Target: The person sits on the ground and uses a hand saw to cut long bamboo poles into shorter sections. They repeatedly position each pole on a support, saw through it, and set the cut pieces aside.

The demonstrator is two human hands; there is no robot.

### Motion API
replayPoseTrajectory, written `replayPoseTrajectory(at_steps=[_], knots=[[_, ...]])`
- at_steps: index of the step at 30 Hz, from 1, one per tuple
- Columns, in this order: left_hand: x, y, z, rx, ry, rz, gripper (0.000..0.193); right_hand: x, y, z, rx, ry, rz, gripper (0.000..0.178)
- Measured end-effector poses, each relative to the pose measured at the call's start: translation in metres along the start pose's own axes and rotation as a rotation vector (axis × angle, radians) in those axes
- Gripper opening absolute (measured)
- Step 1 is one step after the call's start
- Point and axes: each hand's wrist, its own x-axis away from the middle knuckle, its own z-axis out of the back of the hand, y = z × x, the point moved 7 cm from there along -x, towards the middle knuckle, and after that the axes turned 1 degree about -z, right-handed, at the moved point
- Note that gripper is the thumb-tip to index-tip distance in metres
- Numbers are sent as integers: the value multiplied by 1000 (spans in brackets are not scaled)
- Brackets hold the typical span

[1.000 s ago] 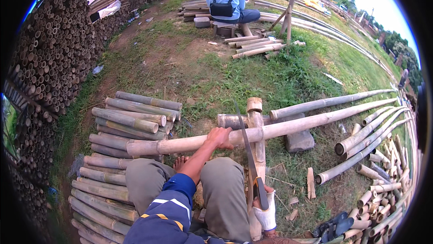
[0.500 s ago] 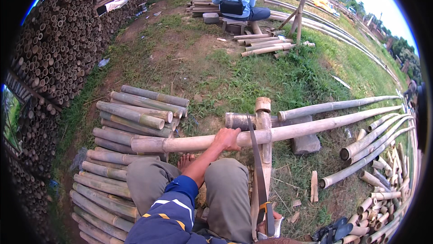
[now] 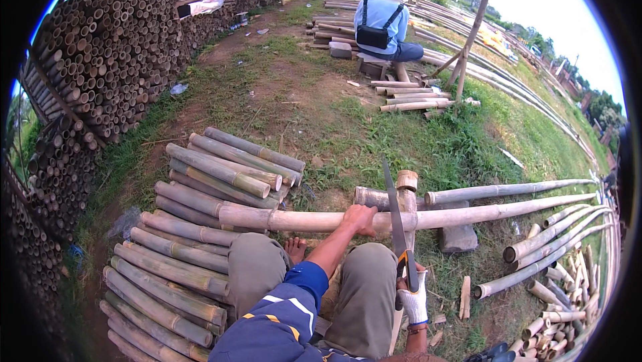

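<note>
A long pale bamboo pole [image 3: 314,220] lies crosswise before my knees, resting on an upright-looking bamboo support [image 3: 406,200]. My left hand [image 3: 361,219] is wrapped over the pole, just left of the saw. In my right hand [image 3: 414,298], which wears a white glove, is the black and orange handle of a hand saw [image 3: 396,218]. Its long blade points away from me and crosses the pole right beside the support. Whether the teeth have cut into the bamboo cannot be seen.
Cut bamboo lengths [image 3: 177,261] lie in rows at my left. Long poles [image 3: 515,190] and a heap of short offcuts [image 3: 562,302] are on the right. A grey block [image 3: 458,238] sits under the pole. Farther off, a person [image 3: 381,24] sits near a tall bamboo stack [image 3: 120,47].
The saw and my gloved right hand have moved forward, away from my body, so the blade reaches farther past the pole. My left hand keeps its grip. The whole view has shifted slightly.
</note>
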Motion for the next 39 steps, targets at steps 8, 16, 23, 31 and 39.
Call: replayPoseTrajectory(at_steps=[8, 16, 23, 31, 39], knots=[[8, 10, 0, 64, 5, -7, 73, -14, -50, 0, -84, -21, 46, 55], [10, 4, -3, 84, 52, -9, 76, 0, -35, -1, -85, 99, -12, 47], [2, 3, 0, 74, 67, -18, 76, -9, -42, -3, 110, 120, 185, 50], [2, 7, -5, 37, -78, 7, 78, 123, -15, 10, 153, 180, -29, 55], [12, 17, 8, -23, -57, 120, 82, 40, -10, 3, -61, 161, 9, 61]])
